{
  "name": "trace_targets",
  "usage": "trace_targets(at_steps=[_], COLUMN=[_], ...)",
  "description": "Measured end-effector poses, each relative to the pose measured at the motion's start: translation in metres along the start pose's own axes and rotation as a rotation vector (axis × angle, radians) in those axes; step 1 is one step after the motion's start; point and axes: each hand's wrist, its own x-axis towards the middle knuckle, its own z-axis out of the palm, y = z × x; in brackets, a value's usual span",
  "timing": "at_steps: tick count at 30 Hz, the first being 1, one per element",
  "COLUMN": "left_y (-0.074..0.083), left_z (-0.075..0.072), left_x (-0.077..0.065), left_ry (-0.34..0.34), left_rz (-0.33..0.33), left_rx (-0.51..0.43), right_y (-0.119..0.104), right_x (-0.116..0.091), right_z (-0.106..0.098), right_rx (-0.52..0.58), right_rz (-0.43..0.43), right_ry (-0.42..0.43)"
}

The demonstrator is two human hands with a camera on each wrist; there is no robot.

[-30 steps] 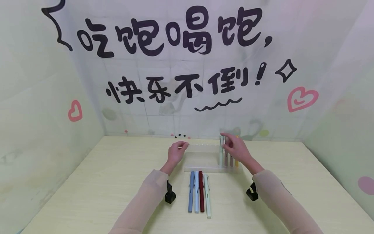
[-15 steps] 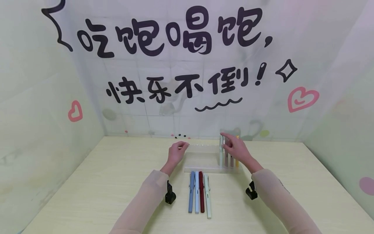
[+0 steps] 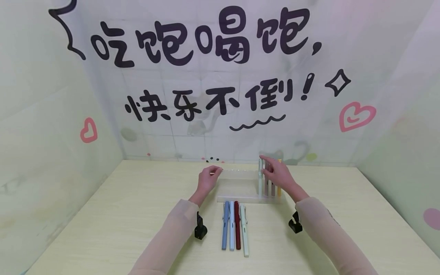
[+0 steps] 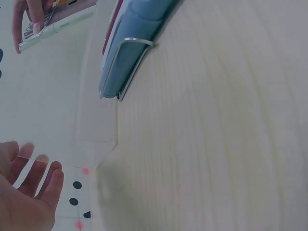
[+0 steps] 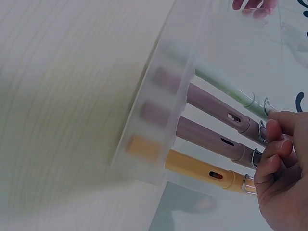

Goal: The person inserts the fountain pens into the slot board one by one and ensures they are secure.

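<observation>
A translucent pen rack [image 3: 237,199] stands at the back of the table. My left hand [image 3: 207,179] pinches its upper left corner, with fingers showing through the clear panel in the left wrist view. At the rack's right side, my right hand [image 3: 281,176] holds the cap end of an upright pale green pen [image 5: 224,85], index finger at its top and thumb beside it. Two mauve pens [image 5: 211,107] and a yellow pen [image 5: 195,169] stand beside it, bottoms in the rack's base; my right hand partly covers their caps.
In front of the rack lie a blue pen [image 3: 225,227], a light blue pen [image 3: 232,229], a dark red pen [image 3: 237,229] and another pale green pen [image 3: 245,235], side by side. A printed backdrop [image 3: 192,149] rises behind the table [image 3: 103,217].
Hardly anything differs: both hands keep their places at the rack. My right forearm and its wrist camera have shifted very slightly.
</observation>
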Motion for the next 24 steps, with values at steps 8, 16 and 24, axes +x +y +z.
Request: trace_targets(at_steps=[8, 16, 24], left_y=[0.0, 0.002, 0.001], left_z=[0.0, -0.001, -0.001], left_x=[0.001, 0.0, 0.0], left_ry=[0.002, 0.006, 0.008], left_rz=[-0.001, 0.0, 0.018], left_rx=[-0.004, 0.003, 0.006], right_y=[-0.001, -0.009, -0.014], right_x=[-0.001, -0.015, -0.032], right_z=[0.0, 0.006, 0.021], right_rx=[0.001, 0.047, 0.108], right_rz=[-0.005, -0.08, -0.103], right_ry=[0.035, 0.109, 0.084])
